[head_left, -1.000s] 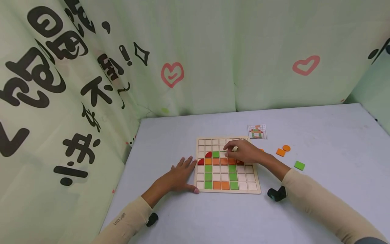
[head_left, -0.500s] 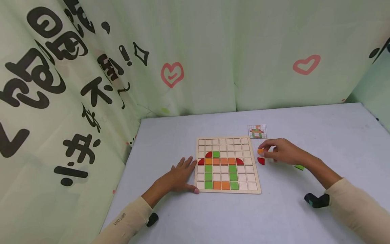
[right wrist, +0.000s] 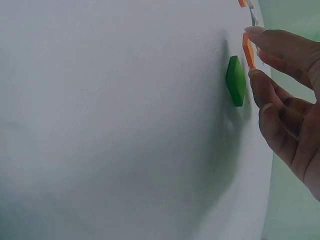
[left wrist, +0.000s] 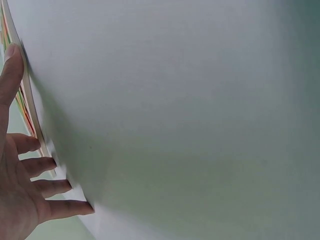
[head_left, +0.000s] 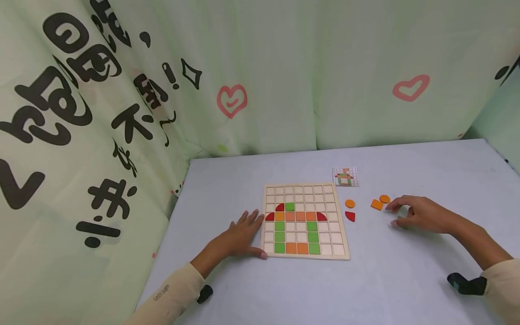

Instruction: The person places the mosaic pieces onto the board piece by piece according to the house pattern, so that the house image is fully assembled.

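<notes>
My left hand (head_left: 239,234) lies with fingers spread along the left edge of a wooden grid board (head_left: 325,251), thumb at its lower left corner. In the left wrist view, the thumb (left wrist: 11,75) is right at the board's edge. Green, orange and red tiles fill part of the grid. My right hand (head_left: 422,214) hovers right of the board, thumb and fingers apart. The right wrist view has a green square tile (right wrist: 235,81) close by its fingertips; the hand hides this tile from the head view. An orange square tile (head_left: 377,205) and an orange disc (head_left: 384,198) lie left of the fingertips.
Another orange disc (head_left: 350,203) and a red quarter-round tile (head_left: 350,216) lie just right of the board. A small pattern card (head_left: 345,177) lies behind the board's right corner. The white table (head_left: 243,293) backs onto a pale green curtain (head_left: 276,90).
My right hand has moved from over the board, past the orange disc beside it, to the far-right tiles, and its fingers have parted. The left hand stays put.
</notes>
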Action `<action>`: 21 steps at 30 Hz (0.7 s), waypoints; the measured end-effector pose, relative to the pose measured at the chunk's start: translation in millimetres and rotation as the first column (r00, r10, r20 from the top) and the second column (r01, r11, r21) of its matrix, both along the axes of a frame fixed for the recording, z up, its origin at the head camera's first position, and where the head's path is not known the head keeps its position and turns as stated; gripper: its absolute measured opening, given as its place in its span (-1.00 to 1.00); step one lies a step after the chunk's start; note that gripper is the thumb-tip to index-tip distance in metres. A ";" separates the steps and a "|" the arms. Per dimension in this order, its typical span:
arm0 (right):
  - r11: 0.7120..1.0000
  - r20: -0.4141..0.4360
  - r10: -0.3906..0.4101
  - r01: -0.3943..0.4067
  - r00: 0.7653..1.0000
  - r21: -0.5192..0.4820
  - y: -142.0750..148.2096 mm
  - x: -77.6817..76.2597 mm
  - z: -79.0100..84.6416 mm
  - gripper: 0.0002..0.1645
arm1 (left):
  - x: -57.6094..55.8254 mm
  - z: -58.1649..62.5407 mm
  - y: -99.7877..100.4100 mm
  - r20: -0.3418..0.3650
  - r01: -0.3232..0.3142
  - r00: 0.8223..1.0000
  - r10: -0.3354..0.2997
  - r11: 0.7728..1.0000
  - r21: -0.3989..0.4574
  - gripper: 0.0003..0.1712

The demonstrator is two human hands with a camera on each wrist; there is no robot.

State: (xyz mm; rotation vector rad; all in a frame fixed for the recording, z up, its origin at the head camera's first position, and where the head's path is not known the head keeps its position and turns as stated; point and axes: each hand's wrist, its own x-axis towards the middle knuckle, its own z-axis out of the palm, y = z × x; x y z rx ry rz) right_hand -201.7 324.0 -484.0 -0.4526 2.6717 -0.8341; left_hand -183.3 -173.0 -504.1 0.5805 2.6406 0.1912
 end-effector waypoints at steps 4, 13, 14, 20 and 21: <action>1.000 -0.006 0.008 -0.008 1.000 -0.008 12.9 7.9 -4.6 -0.43 | 2.2 -0.8 0.6 -0.004 0.006 1.000 -0.006 1.000 -0.005 0.35; 1.000 -0.077 0.005 -0.003 0.997 0.018 20.8 16.2 -10.5 -0.52 | 2.0 0.9 1.1 -0.007 0.002 1.000 -0.003 1.000 -0.021 0.35; 1.000 -0.080 0.007 -0.005 0.997 0.017 21.0 16.6 -11.2 -0.52 | 1.9 0.9 1.2 -0.007 0.002 1.000 -0.002 1.000 -0.021 0.35; 0.999 -0.059 0.004 -0.002 0.998 0.042 19.4 16.7 -12.7 -0.56 | 1.9 3.7 2.0 0.000 0.006 1.000 -0.006 1.000 -0.023 0.35; 0.999 -0.057 -0.001 0.004 0.998 0.049 18.5 16.7 -12.5 -0.56 | 1.8 4.1 1.9 0.001 0.007 1.000 -0.007 1.000 -0.021 0.34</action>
